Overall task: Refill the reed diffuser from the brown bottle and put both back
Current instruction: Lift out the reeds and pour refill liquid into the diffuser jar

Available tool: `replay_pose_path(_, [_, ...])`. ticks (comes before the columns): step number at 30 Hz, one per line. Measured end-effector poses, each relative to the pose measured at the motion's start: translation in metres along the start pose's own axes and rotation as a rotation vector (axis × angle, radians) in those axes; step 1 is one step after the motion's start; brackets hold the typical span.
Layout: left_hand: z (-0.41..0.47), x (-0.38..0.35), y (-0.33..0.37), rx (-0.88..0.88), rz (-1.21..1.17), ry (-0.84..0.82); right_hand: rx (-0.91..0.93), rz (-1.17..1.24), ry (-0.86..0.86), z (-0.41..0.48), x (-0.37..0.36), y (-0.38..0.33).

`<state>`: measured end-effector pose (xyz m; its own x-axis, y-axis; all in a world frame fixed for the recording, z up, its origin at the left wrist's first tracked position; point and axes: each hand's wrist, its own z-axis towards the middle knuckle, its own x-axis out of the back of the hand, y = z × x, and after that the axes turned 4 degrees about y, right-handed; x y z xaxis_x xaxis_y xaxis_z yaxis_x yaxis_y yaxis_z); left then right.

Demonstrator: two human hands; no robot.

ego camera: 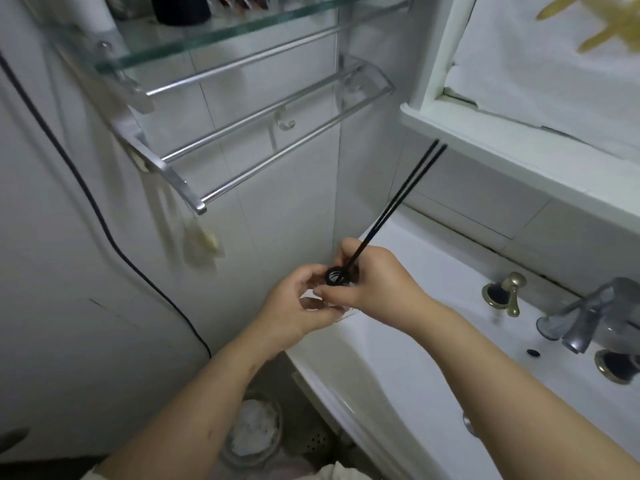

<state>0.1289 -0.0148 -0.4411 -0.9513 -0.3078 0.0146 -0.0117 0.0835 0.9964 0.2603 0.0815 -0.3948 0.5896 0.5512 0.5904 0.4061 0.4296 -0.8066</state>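
Observation:
A small clear glass reed diffuser (335, 277) with a black neck ring sits between both hands, above the left end of the white sink counter (408, 327). My left hand (294, 306) cups the glass body from the left. My right hand (374, 278) wraps the neck and pinches the black reeds (401, 199), which slant up and to the right towards the window sill. Most of the glass body is hidden by my fingers. No brown bottle shows in this view.
A glass shelf (221, 32) and a metal towel rack (242, 140) hang on the tiled wall above left. A chrome tap (585, 317) with brass handles (509, 292) stands at right. Below the counter's edge is a bin (252, 431). A black cable (104, 223) runs down the left wall.

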Motion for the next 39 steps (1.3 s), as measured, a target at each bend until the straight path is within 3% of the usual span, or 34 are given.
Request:
replay_pose_path(5, [-0.004, 0.011, 0.024, -0.029, -0.006, -0.129, 0.076, 0.096, -0.091, -0.002, 0.017, -0.016])
replay_pose_path(18, [-0.014, 0.029, 0.034, -0.024, 0.008, -0.074, 0.021, 0.46, -0.155, -0.01, 0.024, -0.012])
replay_pose_path(23, [-0.016, 0.028, 0.035, -0.022, 0.007, -0.071, 0.061, 0.352, -0.21, -0.009, 0.02, -0.022])
replay_pose_path(27, [-0.015, 0.027, 0.034, -0.021, -0.012, -0.021, 0.015, 0.268, -0.059, -0.004, 0.015, -0.022])
replay_pose_path(33, [-0.011, 0.029, 0.036, -0.03, 0.003, 0.051, -0.022, 0.406, -0.096, -0.002, 0.016, -0.019])
replay_pose_path(39, [-0.009, 0.029, 0.035, -0.025, 0.012, 0.05, -0.043, 0.345, -0.108, -0.001, 0.017, -0.021])
